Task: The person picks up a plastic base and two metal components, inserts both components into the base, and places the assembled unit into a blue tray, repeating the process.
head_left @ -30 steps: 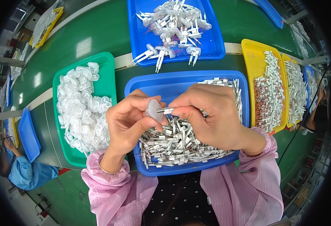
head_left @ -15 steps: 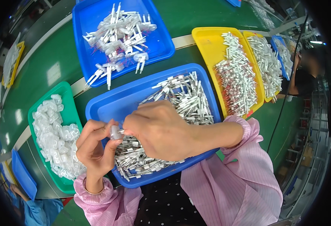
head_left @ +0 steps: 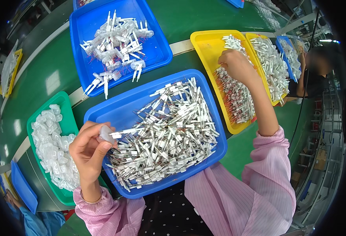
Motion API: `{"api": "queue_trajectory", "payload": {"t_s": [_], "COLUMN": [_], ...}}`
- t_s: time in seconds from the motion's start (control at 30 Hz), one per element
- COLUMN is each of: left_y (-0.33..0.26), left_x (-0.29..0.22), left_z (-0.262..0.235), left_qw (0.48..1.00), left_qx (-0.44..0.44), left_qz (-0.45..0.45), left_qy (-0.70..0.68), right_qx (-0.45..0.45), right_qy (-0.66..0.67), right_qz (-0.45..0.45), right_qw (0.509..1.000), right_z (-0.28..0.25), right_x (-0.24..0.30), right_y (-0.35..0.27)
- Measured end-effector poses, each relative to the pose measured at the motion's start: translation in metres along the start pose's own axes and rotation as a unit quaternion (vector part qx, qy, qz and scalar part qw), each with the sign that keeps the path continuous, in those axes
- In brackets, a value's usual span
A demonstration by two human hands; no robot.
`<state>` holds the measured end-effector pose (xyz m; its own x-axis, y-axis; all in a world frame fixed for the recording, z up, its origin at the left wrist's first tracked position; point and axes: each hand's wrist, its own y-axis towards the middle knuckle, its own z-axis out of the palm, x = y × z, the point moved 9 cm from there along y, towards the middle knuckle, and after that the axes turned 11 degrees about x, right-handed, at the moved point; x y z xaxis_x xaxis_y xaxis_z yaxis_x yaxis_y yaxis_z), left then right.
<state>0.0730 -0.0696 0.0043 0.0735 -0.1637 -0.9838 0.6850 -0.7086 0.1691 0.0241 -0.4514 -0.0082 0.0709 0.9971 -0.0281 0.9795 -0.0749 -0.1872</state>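
Observation:
My left hand [head_left: 88,151] pinches a small clear plastic cap with a white strip part [head_left: 111,135] pushed into it, held over the left edge of the near blue tray [head_left: 131,104]. That tray holds a heap of several white strip parts [head_left: 169,129] with thin red leads. My right hand [head_left: 236,65] reaches far right into the yellow tray [head_left: 204,43], fingers curled down on the row of small white parts [head_left: 236,96] there; whether it grips one is hidden.
A green tray [head_left: 65,104] of clear plastic caps lies at my left. A far blue tray [head_left: 157,43] holds assembled white pieces. More yellow and blue trays line the right, where another person [head_left: 318,67] sits. All rest on a green conveyor belt [head_left: 51,74].
My right hand left the piece held at my left hand and swung out right into the yellow tray. The view has shifted right; my left hand keeps the cap and strip.

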Motion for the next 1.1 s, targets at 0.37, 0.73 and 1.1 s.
{"api": "queue_trajectory", "payload": {"t_s": [0.37, 0.73, 1.1], "left_y": [-0.001, -0.001, -0.002], "left_x": [0.015, 0.015, 0.034], "left_z": [-0.010, -0.015, -0.005], "left_qw": [1.000, 1.000, 0.956], "left_qx": [0.001, -0.009, -0.041], "left_qz": [-0.017, -0.016, -0.041], "left_qy": [0.011, 0.012, -0.288], "right_qx": [0.144, 0.013, -0.144], "right_qy": [0.069, 0.139, 0.456], "right_qz": [-0.060, -0.042, -0.211], "right_qw": [0.985, 0.989, 0.853], "right_z": [0.025, 0.001, -0.078], "right_x": [0.004, -0.012, 0.150], "right_y": [0.014, 0.026, -0.023]}}
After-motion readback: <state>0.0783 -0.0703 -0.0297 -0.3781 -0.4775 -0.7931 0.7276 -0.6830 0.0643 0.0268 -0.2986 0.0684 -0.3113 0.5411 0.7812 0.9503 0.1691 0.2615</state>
